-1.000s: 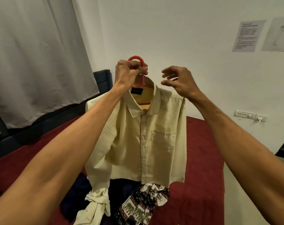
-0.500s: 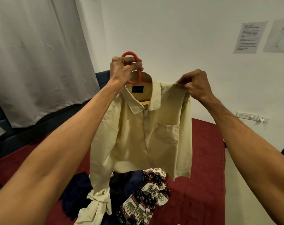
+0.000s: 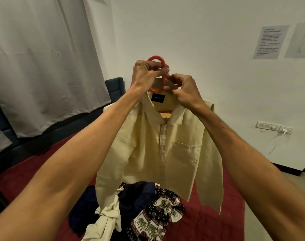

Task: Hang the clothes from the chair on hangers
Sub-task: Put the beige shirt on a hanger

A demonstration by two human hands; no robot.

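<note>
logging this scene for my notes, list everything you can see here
shirt: 1, pale yellow, on the hanger, held up over the pile
hanger: 1, orange, hook above the collar
navy garment: 1, dark blue, in the pile below the shirt
elephant-print cloth: 1, black, red and white, front of the pile
cream garment: 1, off-white, knotted, left side of the pile
bed cover: 1, dark red, under the pile
curtain: 1, white, left
papers: 2, white, on the wall, upper right
switch panel: 1, white, on the wall, right
padded furniture: 1, dark blue, beside the curtain
left hand: 1, grips the hanger's hook
right hand: 1, pinches the shirt's collar beside the hook
</note>
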